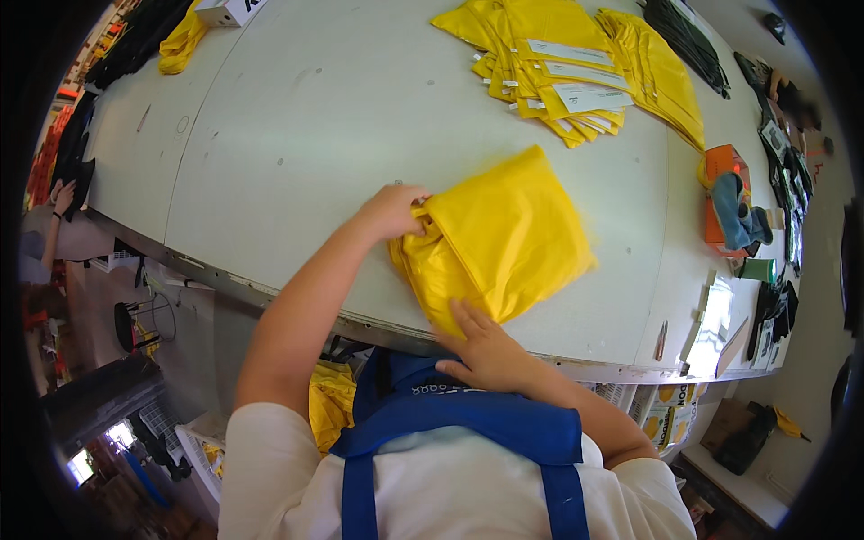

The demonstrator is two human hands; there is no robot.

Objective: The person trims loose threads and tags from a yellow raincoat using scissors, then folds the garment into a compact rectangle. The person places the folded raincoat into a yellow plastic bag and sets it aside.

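A folded bundle of shiny yellow fabric (508, 229) lies on the white table (270, 117) in front of me, its corners turned at an angle. At its left edge my left hand (396, 213) is closed, with the fingers curled into the folds and partly hidden by them. My right hand (490, 351) rests by the lower edge with fingers stretched and thumb apart, the fingertips touching the fabric. Farther back, several similar folded yellow pieces (540, 36) are stacked with white printed cards (589, 96) on them.
At the right stand an orange box (720, 166) with a blue-grey cloth (738, 211) and a green roll (758, 269). A small slim tool (661, 340) lies near the front edge. Another person's hand (63, 196) touches dark fabric at far left. Yellow fabric (330, 405) hangs below the table.
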